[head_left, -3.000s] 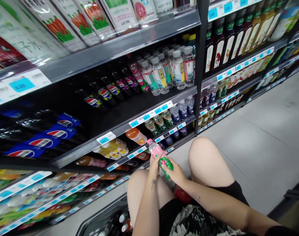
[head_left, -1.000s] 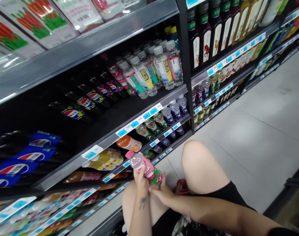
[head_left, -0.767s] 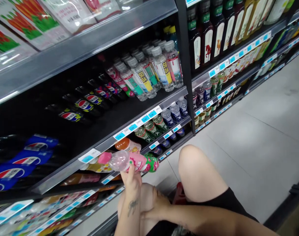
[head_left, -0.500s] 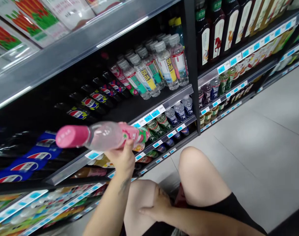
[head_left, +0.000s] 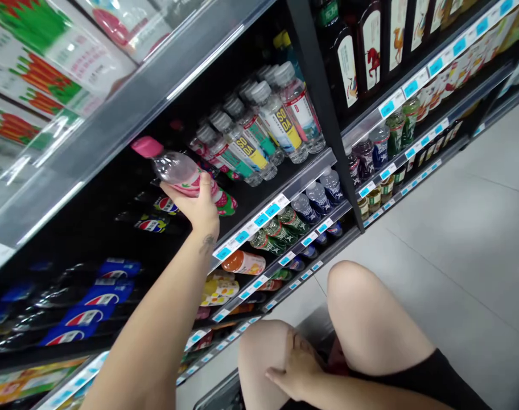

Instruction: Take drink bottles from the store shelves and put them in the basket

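My left hand (head_left: 197, 208) is wrapped round a clear bottle with a pink cap and pink label (head_left: 176, 166). The bottle leans, its cap up and to the left, at the middle shelf (head_left: 246, 199). Just to its right stand several soda water bottles (head_left: 253, 151) with white caps. Behind and below my left hand are dark cola bottles (head_left: 151, 223), partly covered by it. Down on my left knee (head_left: 259, 341) lies my right hand (head_left: 297, 367), thumb apart, holding nothing; its fingertips curve over the inner side of the knee.
Cartons with carrot pictures (head_left: 50, 74) fill the upper shelf, its metal edge (head_left: 169, 108) sloping overhead. A black upright (head_left: 313, 80) parts this bay from dark bottles (head_left: 349, 62) at right. Blue multipacks of cola (head_left: 89, 316) are at lower left. Grey tiled floor (head_left: 456, 228) lies right.
My left hand has carried the pink-capped bottle up and inward, from in front of the shelf to beside the soda bottles. My right hand stays on the knee. The view has shifted slightly.
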A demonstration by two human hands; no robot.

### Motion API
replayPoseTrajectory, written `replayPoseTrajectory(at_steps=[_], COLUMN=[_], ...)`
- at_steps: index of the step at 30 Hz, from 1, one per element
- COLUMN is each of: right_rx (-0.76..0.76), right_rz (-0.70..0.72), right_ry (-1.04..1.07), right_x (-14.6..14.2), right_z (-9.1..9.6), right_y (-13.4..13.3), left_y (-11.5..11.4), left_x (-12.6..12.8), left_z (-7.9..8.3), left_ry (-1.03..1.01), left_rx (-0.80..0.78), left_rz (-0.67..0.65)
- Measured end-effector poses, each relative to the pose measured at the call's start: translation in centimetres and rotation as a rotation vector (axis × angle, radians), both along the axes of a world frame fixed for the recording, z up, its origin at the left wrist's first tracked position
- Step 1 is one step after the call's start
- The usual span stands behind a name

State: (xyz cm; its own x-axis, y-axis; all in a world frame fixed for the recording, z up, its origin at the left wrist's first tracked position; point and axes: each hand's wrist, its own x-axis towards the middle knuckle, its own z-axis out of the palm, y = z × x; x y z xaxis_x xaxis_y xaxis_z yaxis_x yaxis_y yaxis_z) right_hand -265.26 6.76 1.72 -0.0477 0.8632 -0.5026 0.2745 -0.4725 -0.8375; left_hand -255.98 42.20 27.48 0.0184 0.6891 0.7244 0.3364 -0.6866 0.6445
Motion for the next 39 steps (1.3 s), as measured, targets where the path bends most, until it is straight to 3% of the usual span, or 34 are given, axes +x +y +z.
replayPoseTrajectory(at_steps=[3, 10, 16, 26, 34, 39], right_rx=[-0.033, -0.079, -0.105, -0.094, -0.123, -0.106], right_rz=[0.013, 0.224, 0.265, 0.248, 0.29, 0.34], right_ry=[-0.003, -0.192, -0.239, -0.262, -0.241, -0.254], right_x=[0.5, 1.8, 2.0, -0.5, -0.7, 0.1], right_z=[0.6, 2.7, 3.3, 1.3, 1.3, 2.0], right_y=[0.5, 1.0, 1.7, 2.3, 3.0, 3.3], left_y=[2.1, 4.8, 7.5, 10.6, 11.6, 12.0], left_x=[1.0, 2.3, 1.1, -0.3, 0.1, 0.4], left_z=[-0.5, -2.4, -2.4, -0.5, -0.6, -1.5], left_ry=[-0.145, -0.233, -0.077, 0.38, 0.429, 0.439], left_rx=[-0.066, 0.004, 0.01, -0.065, -0.256, -0.187], left_rz=[0.057, -0.036, -0.122, 0.065, 0.239, 0.296])
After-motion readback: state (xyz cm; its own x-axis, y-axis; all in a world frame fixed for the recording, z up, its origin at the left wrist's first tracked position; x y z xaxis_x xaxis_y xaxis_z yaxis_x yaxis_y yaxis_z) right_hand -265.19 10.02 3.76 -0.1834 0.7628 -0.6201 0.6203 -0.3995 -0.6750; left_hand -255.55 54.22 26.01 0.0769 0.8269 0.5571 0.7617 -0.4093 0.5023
